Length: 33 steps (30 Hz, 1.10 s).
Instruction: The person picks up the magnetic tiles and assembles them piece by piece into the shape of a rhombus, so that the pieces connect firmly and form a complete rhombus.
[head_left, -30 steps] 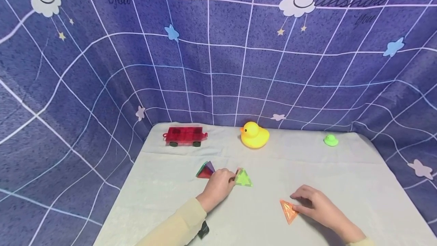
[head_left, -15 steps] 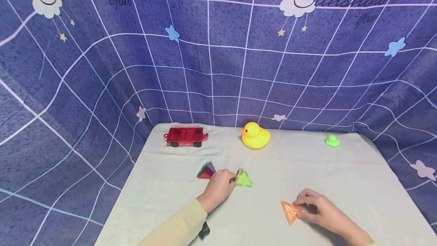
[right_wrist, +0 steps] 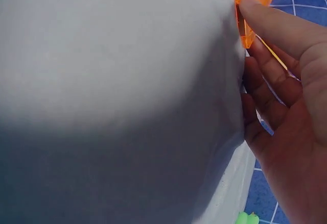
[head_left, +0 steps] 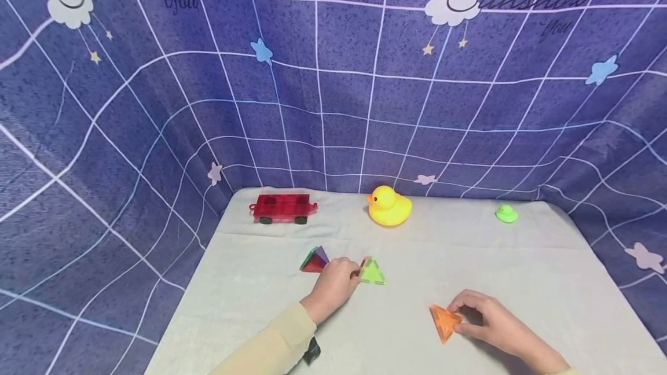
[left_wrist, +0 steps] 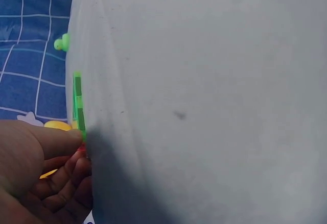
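My left hand (head_left: pixel 336 281) pinches the left side of a light green, see-through triangular magnetic tile (head_left: pixel 372 272), which has a pinkish edge piece at its top left. The left wrist view shows the thumb against the green tile's edge (left_wrist: pixel 78 96). Just behind that hand stands a small pyramid of dark red, purple and green triangular tiles (head_left: pixel 314 261), partly covered by the hand. To the right, nearer the front, my right hand (head_left: pixel 487 320) holds an orange triangular tile piece (head_left: pixel 444 323) between thumb and index finger. The thumb presses its orange edge (right_wrist: pixel 244 25) in the right wrist view.
Along the back of the white-covered table stand a red see-through toy wagon (head_left: pixel 283 208), a yellow rubber duck (head_left: pixel 388 206) and a small green duck (head_left: pixel 506 213). A small black object (head_left: pixel 311 352) lies beside the left sleeve. A blue patterned cloth (head_left: pixel 344 103) hangs behind.
My right index finger has come down onto the orange tile, which has shifted slightly right and turned a little. My left hand and its green tile have stayed in place.
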Tool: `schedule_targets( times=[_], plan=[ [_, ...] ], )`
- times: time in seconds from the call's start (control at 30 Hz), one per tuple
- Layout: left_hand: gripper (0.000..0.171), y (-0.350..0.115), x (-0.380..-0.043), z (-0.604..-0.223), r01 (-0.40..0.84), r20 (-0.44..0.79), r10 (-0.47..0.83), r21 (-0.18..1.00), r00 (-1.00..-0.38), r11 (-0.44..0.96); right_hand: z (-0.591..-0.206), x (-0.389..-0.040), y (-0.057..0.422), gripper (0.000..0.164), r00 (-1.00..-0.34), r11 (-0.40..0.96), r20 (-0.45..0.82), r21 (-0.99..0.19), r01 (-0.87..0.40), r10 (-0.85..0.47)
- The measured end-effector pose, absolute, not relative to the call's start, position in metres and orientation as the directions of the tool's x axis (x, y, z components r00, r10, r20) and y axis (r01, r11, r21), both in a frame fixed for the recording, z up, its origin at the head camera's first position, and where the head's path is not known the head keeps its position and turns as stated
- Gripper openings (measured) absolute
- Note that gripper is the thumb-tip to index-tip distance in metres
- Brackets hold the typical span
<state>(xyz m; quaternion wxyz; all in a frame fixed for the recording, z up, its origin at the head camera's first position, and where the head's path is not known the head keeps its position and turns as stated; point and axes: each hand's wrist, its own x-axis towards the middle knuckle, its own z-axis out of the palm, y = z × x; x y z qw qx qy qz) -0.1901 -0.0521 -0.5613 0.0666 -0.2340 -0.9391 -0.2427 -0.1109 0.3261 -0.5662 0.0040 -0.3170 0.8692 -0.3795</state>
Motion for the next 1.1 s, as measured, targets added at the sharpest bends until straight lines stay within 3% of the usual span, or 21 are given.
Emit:
schedule_targets(
  times=[0.3,0.53,0.7,1.1],
  plan=[
    [0.012,-0.053,-0.190,-0.561,0.476,0.241,0.411,0.419,-0.879,0.773,-0.565,-0.112,0.328,0.027,-0.794,0.477,0.207,-0.704,-0.526,-0.571],
    [0.010,-0.052,-0.190,-0.560,0.469,0.228,0.410,0.424,-0.883,0.774,-0.567,-0.115,0.329,0.041,-0.747,0.432,0.293,-0.667,-0.607,-0.597],
    [0.010,-0.052,-0.190,-0.559,0.467,0.222,0.411,0.430,-0.884,0.772,-0.564,-0.117,0.329,0.031,-0.729,0.432,0.285,-0.652,-0.623,-0.622],
    [0.011,-0.053,-0.190,-0.560,0.472,0.223,0.416,0.421,-0.882,0.775,-0.560,-0.122,0.321,0.017,-0.763,0.457,0.247,-0.677,-0.577,-0.597]
  ],
)
